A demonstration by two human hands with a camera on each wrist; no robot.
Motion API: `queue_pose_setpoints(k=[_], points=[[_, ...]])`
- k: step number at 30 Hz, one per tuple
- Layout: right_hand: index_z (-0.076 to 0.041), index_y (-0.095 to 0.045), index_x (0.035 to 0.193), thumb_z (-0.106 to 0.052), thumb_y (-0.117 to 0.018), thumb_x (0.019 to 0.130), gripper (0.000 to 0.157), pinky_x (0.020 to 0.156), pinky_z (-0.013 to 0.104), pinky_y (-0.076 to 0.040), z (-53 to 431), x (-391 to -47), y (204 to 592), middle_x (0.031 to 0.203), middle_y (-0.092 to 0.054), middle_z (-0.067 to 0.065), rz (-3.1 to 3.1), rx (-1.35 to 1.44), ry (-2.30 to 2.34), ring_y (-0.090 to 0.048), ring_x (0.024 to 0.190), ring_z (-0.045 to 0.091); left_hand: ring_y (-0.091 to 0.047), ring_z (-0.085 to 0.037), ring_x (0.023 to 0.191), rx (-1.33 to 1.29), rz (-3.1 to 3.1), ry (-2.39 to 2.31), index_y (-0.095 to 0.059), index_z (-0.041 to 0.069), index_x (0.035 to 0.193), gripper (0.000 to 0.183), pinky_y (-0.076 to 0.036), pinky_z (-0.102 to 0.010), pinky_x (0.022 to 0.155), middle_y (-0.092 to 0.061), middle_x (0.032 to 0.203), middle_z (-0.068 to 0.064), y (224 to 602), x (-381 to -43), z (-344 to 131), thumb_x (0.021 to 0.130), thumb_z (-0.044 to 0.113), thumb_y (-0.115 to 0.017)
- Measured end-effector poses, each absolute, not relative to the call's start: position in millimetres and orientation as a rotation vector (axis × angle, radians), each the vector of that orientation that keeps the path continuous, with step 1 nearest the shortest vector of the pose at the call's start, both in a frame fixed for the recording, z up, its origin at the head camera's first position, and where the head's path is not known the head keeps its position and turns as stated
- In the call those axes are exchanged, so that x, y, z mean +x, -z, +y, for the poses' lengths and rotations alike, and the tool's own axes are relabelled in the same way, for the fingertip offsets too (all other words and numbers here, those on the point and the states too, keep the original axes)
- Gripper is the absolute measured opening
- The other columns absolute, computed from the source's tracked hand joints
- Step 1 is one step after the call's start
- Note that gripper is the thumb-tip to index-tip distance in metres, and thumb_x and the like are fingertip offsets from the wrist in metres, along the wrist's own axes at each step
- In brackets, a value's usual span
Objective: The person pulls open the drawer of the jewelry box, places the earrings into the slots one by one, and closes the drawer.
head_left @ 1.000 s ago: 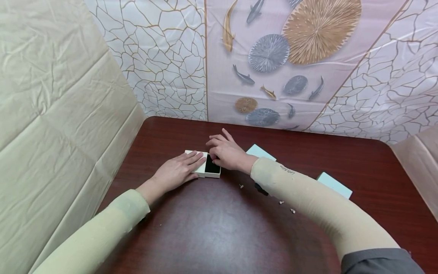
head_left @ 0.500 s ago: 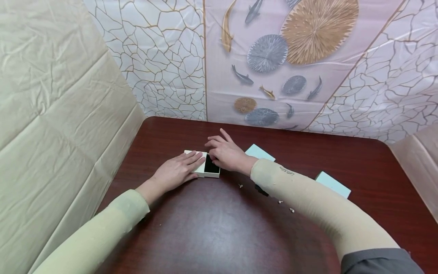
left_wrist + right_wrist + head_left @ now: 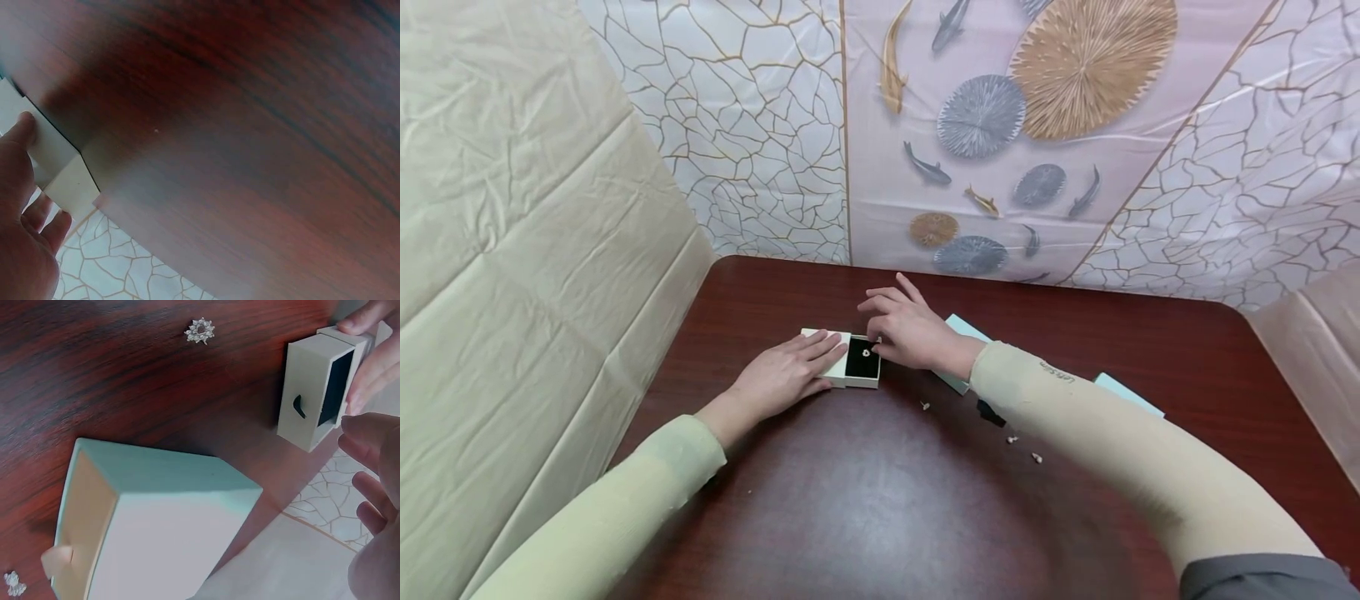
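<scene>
A white drawer box [image 3: 838, 377] lies on the dark wooden table, its black-lined drawer [image 3: 861, 365] pulled partway out to the right. My left hand [image 3: 782, 367] rests across the sleeve, straight fingers over the top and thumb on the near side [image 3: 25, 119]. A small sparkling earring [image 3: 866, 352] sits on the black lining. My right hand [image 3: 910, 329] hovers at the drawer's far right corner, fingers loosely bent and holding nothing visible. A dark ribbon pull [image 3: 300, 406] shows on the drawer front in the right wrist view.
A mint box [image 3: 169, 469] with a cream drawer stands just right of the white box. A second mint box [image 3: 1127, 393] is farther right, partly behind the right sleeve. A sparkling earring [image 3: 925, 406] lies near the white box, more small pieces [image 3: 1037, 457] farther right.
The right hand has shifted slightly right and up from the drawer, uncovering the earring on the black lining. The left hand keeps its place on the box. The head view has shifted a little.
</scene>
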State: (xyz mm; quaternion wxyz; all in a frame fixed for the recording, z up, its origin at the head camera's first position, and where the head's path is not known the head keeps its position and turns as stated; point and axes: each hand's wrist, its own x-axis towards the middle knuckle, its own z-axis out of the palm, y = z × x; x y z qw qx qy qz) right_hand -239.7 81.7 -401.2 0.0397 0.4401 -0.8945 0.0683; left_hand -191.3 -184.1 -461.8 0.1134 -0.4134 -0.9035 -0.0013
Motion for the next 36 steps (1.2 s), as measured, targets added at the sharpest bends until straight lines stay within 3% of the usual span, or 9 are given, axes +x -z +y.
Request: queue_pose_setpoints(k=[24, 36], points=[[-0.015, -0.077, 0.087, -0.015, -0.091, 0.082, 0.015, 0.128, 0.069, -0.013, 130, -203, 403, 0.139, -0.068, 0.012, -2.65, 1.405, -0.212, -0.048, 0.148, 0.036, -0.056, -0.033, 0.144, -1.216, -2.637, -0.014, -0.058, 0.005, 0.154, 0.061, -0.046, -0.047, 0.118, -0.059, 0.155, -0.014, 462, -192, -185, 0.103, 0.036, -0.071], [-0.014, -0.081, 0.096, -0.014, -0.093, 0.081, 0.019, 0.127, 0.068, -0.02, 151, -182, 417, 0.139, -0.068, 0.012, -2.554, 1.415, -0.149, -0.051, 0.145, 0.037, -0.057, -0.033, 0.143, -1.234, -2.611, 0.003, -0.059, 0.004, 0.152, 0.06, -0.047, -0.048, 0.117, -0.061, 0.153, -0.015, 461, -192, -184, 0.102, 0.034, -0.073]])
